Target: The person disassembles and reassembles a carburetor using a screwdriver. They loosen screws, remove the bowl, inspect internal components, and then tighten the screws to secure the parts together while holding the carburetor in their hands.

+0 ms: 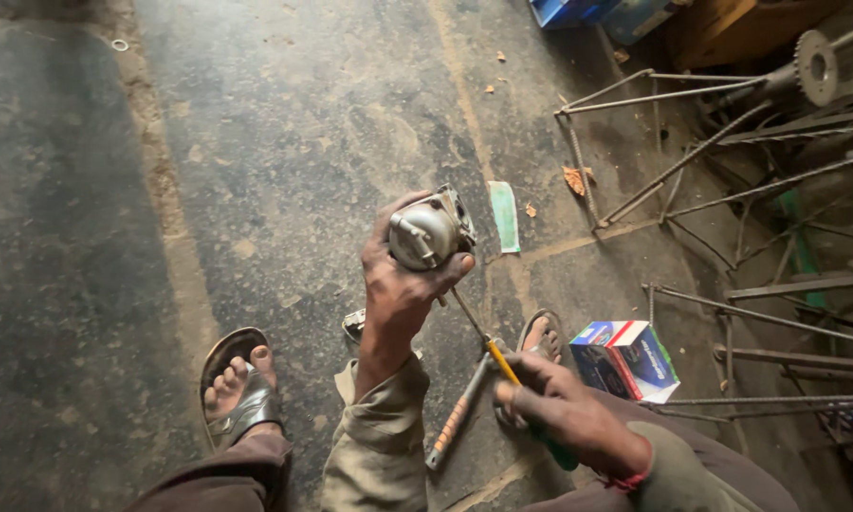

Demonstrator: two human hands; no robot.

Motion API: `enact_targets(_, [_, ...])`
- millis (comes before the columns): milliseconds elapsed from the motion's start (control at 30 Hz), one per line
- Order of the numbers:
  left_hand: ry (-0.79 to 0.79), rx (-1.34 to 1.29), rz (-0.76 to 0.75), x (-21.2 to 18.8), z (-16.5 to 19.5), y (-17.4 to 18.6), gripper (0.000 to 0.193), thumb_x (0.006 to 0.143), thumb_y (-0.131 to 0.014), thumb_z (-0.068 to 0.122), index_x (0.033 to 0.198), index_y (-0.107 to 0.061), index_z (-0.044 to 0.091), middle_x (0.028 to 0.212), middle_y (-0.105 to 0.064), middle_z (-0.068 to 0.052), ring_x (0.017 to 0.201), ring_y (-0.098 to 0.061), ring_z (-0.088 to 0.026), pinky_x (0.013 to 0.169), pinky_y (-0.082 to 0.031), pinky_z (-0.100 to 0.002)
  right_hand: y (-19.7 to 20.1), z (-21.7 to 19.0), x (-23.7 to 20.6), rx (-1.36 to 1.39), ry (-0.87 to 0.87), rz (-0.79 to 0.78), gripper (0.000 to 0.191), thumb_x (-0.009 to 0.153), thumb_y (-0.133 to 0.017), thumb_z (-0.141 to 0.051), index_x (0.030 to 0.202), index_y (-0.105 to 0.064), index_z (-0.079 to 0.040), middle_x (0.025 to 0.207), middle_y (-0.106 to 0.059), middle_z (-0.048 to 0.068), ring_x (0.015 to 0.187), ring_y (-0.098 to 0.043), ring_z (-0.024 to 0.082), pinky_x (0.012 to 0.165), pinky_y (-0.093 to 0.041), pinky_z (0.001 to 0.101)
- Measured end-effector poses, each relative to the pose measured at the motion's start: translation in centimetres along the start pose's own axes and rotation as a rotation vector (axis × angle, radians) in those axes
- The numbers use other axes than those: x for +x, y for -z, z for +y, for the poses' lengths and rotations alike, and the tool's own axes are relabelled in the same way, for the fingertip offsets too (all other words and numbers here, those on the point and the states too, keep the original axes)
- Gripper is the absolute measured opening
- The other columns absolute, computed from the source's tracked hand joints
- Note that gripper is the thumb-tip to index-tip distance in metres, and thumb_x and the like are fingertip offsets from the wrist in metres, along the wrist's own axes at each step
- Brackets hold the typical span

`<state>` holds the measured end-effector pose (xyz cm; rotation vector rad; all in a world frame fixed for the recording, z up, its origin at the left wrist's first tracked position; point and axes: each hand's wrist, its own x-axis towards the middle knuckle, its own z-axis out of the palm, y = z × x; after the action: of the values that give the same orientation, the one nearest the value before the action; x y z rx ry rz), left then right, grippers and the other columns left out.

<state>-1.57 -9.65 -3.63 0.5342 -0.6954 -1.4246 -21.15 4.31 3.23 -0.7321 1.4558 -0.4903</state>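
Observation:
My left hand (400, 284) holds up a small grey metal engine part (429, 230) with a round bowl, gripped between thumb and fingers. My right hand (564, 408) is closed on a screwdriver (491, 343) with a yellow and green handle. Its thin shaft slants up to the underside of the metal part. Both hands are dark with grease. A second tool with an orange ribbed handle (457, 414) lies on the floor between my arms.
My sandalled feet (238, 384) rest on the stained concrete floor (284, 142). A small blue, red and white box (625, 358) sits at right. Rusty metal rods and a frame (692, 161) fill the right side. A green paper strip (505, 216) lies ahead.

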Motion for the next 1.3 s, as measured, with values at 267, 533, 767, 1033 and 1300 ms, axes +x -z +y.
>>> enact_targets(267, [0.032,0.050,-0.062,-0.1,-1.1,-0.1,0.078,0.070,-0.095,0.011,0.137,-0.057,0.004,0.114,-0.073,-0.009,0.103,-0.075,-0.017,0.091,-0.067,-0.030,0.3,0.2,0.3,0.046,0.004,-0.046,0.023,0.097,-0.063,-0.020,0.095,-0.068,0.002,0.082,-0.068,0.003,0.073,-0.060,0.010,0.068,-0.048,0.0255])
enact_targets(533, [0.120,0.022,-0.071,-0.2,-1.8,-0.6,0.076,0.069,-0.094,0.009,0.136,-0.058,0.003,0.113,-0.072,-0.007,0.100,-0.073,-0.015,0.090,-0.065,-0.030,0.1,1.6,1.3,0.002,0.062,0.020,0.013,0.093,-0.073,-0.012,0.095,-0.067,-0.001,0.074,-0.063,0.003,0.062,-0.057,0.010,0.056,-0.046,0.0254])
enact_targets(767, [0.167,0.081,-0.047,-0.3,-1.3,-0.9,0.076,0.068,-0.096,0.013,0.134,-0.060,0.003,0.108,-0.073,-0.005,0.096,-0.072,-0.013,0.087,-0.063,-0.027,-0.7,0.8,1.0,0.372,-0.218,0.082,0.031,0.094,-0.056,-0.026,0.102,-0.073,-0.001,0.082,-0.071,0.007,0.067,-0.061,0.013,0.064,-0.048,0.0271])
enact_targets(1033, [0.238,0.103,-0.060,-0.1,-0.6,-1.6,0.089,0.062,-0.097,0.028,0.136,-0.057,0.002,0.106,-0.074,-0.008,0.096,-0.073,-0.015,0.085,-0.064,-0.030,0.0,0.9,0.9,0.175,0.044,0.085,0.015,0.095,-0.073,-0.014,0.094,-0.064,-0.002,0.073,-0.063,0.005,0.059,-0.058,0.011,0.055,-0.047,0.0279])
enact_targets(1300, [0.259,-0.311,-0.140,-0.3,-0.9,-1.3,0.075,0.083,-0.083,0.039,0.139,-0.056,-0.002,0.109,-0.070,-0.010,0.094,-0.070,-0.016,0.079,-0.059,-0.029,-0.5,-1.2,0.4,0.365,-0.083,-0.025,0.020,0.097,-0.065,-0.018,0.104,-0.066,0.000,0.078,-0.067,0.007,0.064,-0.062,0.014,0.059,-0.050,0.0287])
